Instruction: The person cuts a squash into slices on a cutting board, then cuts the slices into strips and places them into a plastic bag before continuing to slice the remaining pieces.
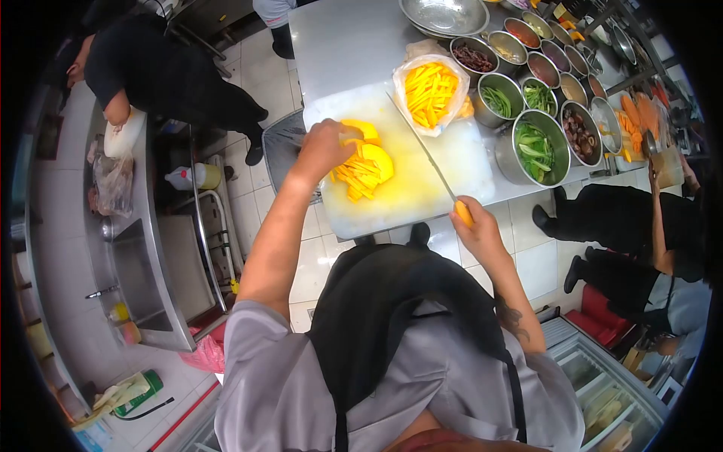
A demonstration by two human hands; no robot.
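My right hand [479, 230] is wrapped round the orange handle of a long knife [428, 154], its blade pointing up and left over the white cutting board [461, 177]. At the board's left side my left hand [325, 151] rests at the yellow-orange pumpkin pieces [376, 162], fingers curled; what its fingertips grip is hidden. Cut pumpkin strips [355, 179] lie in a pile just below that hand. Near the knife tip, a clear plastic bag [461, 113] stands filled with more yellow strips [431, 92]. Yellow juice stains the middle of the board.
Several metal pots hold greens [533, 151], brown chunks [580, 135] and other foods, crowding the steel table's right side. A metal bowl [444, 15] sits at the back. A lined bin [282, 147] stands left of the board. Co-workers [173, 75] stand at left and right.
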